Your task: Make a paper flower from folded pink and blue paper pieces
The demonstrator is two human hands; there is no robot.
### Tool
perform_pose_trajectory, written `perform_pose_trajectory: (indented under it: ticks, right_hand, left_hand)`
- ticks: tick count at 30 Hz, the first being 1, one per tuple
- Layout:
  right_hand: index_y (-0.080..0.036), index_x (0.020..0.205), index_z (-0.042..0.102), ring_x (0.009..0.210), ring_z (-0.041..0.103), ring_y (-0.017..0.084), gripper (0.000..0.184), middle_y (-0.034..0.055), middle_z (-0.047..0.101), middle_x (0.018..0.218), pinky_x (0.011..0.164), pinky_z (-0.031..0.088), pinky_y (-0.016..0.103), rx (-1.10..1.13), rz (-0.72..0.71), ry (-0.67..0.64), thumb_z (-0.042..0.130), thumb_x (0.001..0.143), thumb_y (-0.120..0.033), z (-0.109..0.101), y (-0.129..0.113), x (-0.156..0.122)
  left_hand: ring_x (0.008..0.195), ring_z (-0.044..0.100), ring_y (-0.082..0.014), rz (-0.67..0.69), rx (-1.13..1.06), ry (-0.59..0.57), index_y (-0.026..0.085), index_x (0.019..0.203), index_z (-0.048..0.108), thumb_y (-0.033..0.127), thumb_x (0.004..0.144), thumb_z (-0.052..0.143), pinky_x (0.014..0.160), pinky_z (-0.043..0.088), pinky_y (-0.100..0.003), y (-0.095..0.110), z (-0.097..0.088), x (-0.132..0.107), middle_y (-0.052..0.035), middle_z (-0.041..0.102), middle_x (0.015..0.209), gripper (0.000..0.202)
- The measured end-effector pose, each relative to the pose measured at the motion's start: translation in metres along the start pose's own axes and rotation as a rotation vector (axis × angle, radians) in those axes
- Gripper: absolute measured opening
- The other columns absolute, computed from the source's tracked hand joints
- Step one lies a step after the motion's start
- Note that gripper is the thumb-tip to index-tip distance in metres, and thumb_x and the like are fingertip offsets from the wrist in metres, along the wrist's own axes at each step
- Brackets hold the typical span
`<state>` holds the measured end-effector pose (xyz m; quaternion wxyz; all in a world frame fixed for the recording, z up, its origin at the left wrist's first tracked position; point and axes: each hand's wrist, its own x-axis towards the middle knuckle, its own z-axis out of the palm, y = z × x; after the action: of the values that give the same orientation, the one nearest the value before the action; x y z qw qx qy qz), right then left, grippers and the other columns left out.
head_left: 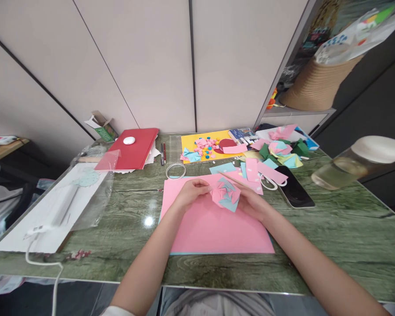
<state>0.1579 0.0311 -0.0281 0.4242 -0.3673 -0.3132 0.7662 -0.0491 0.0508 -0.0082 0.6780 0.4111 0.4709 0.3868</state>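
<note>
A folded paper flower (226, 194) in pink and light blue is held up above a large pink paper sheet (213, 232). My left hand (193, 192) pinches its left edge between thumb and fingers. From the right, my right hand (251, 202) grips the flower's other side, its fingers partly hidden behind the paper. A thin wooden stick (232, 179) lies just behind the flower. Strips of pink paper (252, 169) and white-handled scissors (270, 182) are close to my right hand. A roll of tape (175, 170) lies at the sheet's far left corner.
On the right are a black phone (294, 186) and a clear bottle with a white lid (345, 164). Folded paper pieces (279, 149) and a yellow sheet (187, 142) lie at the back. A red folder (134, 153) and white power strip (64, 206) are on the left.
</note>
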Motion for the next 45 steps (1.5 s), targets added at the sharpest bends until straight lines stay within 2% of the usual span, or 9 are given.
perform_pose_trajectory:
  ticks: [8, 21, 29, 36, 45]
  right_hand:
    - [-0.028, 0.116, 0.056, 0.087, 0.058, 0.018, 0.042, 0.0030, 0.066, 0.096, 0.078, 0.044, 0.031, -0.051, -0.001, -0.007, 0.060, 0.075, -0.026, -0.002, 0.000, 0.000]
    - [-0.029, 0.119, 0.053, 0.080, 0.059, 0.015, 0.044, 0.0019, 0.067, 0.095, 0.073, 0.044, 0.028, -0.010, 0.017, -0.014, 0.059, 0.077, -0.024, 0.002, -0.003, -0.003]
    - [-0.029, 0.115, 0.056, 0.080, 0.059, 0.015, 0.039, 0.0020, 0.066, 0.097, 0.074, 0.045, 0.028, -0.007, 0.014, -0.015, 0.058, 0.077, -0.023, 0.002, -0.002, -0.001]
    - [-0.022, 0.092, 0.067, 0.076, 0.058, 0.014, 0.018, 0.0028, 0.067, 0.090, 0.072, 0.045, 0.028, -0.035, 0.010, 0.001, 0.060, 0.076, -0.026, -0.001, -0.001, 0.000]
    - [-0.022, 0.094, 0.066, 0.080, 0.059, 0.015, 0.019, 0.0032, 0.067, 0.095, 0.075, 0.045, 0.028, -0.061, 0.003, -0.017, 0.060, 0.076, -0.027, 0.000, -0.001, 0.000]
  left_hand:
    - [0.058, 0.053, -0.0087, -0.023, 0.006, -0.003, 0.012, 0.068, 0.065, 0.028, 0.050, 0.079, 0.062, 0.041, -0.025, 0.000, 0.000, 0.000, -0.0015, 0.061, 0.066, 0.028]
    - [0.063, 0.057, -0.0110, -0.049, 0.030, 0.019, 0.011, 0.075, 0.068, 0.034, 0.054, 0.078, 0.067, 0.044, -0.027, -0.001, 0.001, 0.001, -0.0055, 0.065, 0.071, 0.032]
    - [0.061, 0.057, -0.0118, 0.007, 0.033, 0.050, 0.011, 0.074, 0.068, 0.036, 0.057, 0.075, 0.065, 0.045, -0.027, -0.005, 0.006, 0.001, -0.0058, 0.065, 0.070, 0.031]
    - [0.066, 0.059, -0.0145, 0.106, 0.029, 0.038, 0.012, 0.072, 0.067, 0.038, 0.063, 0.070, 0.070, 0.046, -0.029, -0.010, 0.014, 0.000, -0.0058, 0.066, 0.071, 0.028]
    - [0.074, 0.060, -0.0177, 0.215, 0.109, 0.127, 0.013, 0.076, 0.067, 0.033, 0.070, 0.063, 0.074, 0.047, -0.030, -0.021, 0.018, 0.004, -0.0065, 0.067, 0.078, 0.021]
